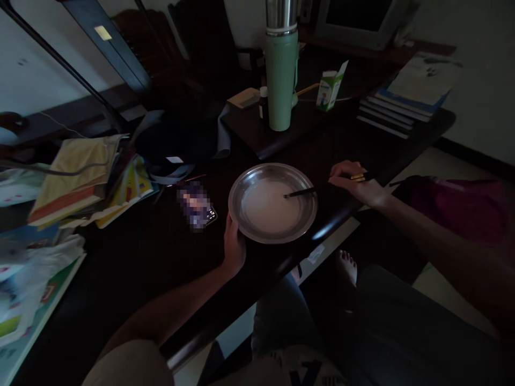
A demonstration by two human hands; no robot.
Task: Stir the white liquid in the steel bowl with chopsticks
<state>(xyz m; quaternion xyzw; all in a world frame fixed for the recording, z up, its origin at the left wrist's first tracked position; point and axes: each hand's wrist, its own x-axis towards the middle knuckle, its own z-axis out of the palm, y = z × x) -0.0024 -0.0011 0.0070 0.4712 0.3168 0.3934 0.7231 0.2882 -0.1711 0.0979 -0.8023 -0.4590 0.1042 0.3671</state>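
Note:
A shallow round metal basin (234,217) with pale, cloudy-looking contents sits near the table's front edge. My left hand (235,247) grips its near-left rim, with the thumb up along the side and the other fingers mostly hidden. On the right, my right hand (349,181) is closed around a slim black stick (300,192) with a gold-coloured part by the hand. The stick's far end slants into the basin, over or in the contents. Its exact kind I cannot make out in the dim light. A phone (197,206), partly blurred out, lies left of the basin.
Behind the basin stand a tall green thermos (279,80), a small dark bottle (263,104) and an open green-and-white box (330,88). Stacked books (406,102) occupy the back right. Papers and books (76,174) and a black bag (177,136) crowd the left.

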